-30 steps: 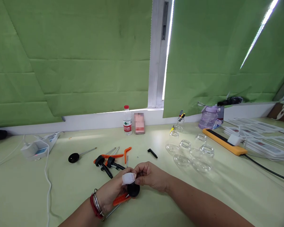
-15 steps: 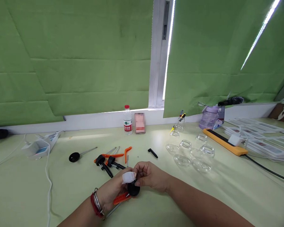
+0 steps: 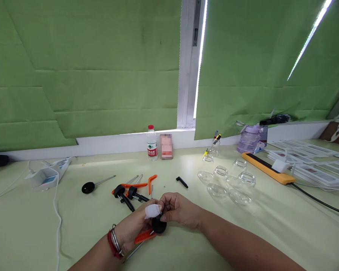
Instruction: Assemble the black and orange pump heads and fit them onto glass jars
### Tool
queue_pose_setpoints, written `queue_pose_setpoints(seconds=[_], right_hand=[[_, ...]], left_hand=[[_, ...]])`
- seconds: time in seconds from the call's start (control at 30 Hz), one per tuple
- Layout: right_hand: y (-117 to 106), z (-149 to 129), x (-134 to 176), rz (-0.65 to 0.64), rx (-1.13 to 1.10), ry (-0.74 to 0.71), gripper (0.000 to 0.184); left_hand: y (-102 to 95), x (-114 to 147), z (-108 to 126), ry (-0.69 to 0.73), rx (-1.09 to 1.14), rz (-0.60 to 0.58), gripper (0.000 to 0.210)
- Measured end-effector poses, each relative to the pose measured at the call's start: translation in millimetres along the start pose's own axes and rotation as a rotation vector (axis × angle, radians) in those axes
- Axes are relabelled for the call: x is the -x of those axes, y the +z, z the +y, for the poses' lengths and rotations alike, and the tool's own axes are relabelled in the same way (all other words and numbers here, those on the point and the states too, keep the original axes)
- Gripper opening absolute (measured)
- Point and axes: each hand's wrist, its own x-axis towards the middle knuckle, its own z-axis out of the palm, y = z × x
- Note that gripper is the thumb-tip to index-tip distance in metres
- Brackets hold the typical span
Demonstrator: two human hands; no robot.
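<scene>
- The black round piece (image 3: 159,225) is at the near middle of the table (image 3: 192,246), between the two hands, with an orange lever (image 3: 145,236) reaching left from beneath it; the work in hand seems to be fine fingertip handling of this piece.
- The left hand (image 3: 135,227) appears closed around the piece from the left, though most of its fingers are hidden; it serves best as the steady support, firm enough that the round face does not twist.
- The right hand (image 3: 177,212) is drawn narrow on the same piece, thumb and fingertips meeting at its far right edge; whether a smaller part sits between them cannot be told.
- Small, even fingertip pressure would suit this better than force from the arm; if something resists, checking how the parts line up beats pushing harder.
- The white wrapping (image 3: 152,211) on the left hand lies right against the working spot, so its loose edge is best held clear of any joint.
- A metal rod (image 3: 135,251) slants toward the near left below the left wrist; whether it joins the held piece is unclear, so any turn should leave it room.
- The left forearm comes in from the near left and the right from the near right, meeting in a V; both wrists are low, and the right fingers curl inward with the thumb underneath.
</scene>
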Motion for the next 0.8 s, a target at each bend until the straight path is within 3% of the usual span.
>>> queue_pose_setpoints(seconds=[0.23, 0.5, 0.63, 0.8], right_hand=[[5.7, -10.6, 2.3, -0.04, 0.061, -0.022, 0.033], [3.3, -4.7, 0.7, 0.011, -0.009, 0.002, 0.034], [5.2, -9.0, 1.8, -0.036, 0.041, -0.039, 0.038], [5.3, -8.8, 1.4, -0.035, 0.049, -0.016, 0.031]], left_hand=[[-0.6, 1.2, -1.7, 0.001, -0.016, -0.008, 0.023], [-2.4, -1.6, -2.6, 0.012, -0.009, -0.009, 0.022], [-1.3, -0.1, -1.3, 0.01, -0.011, -0.021, 0.025], [-1.1, 1.6, -1.7, 0.001, -0.011, -0.004, 0.022]])
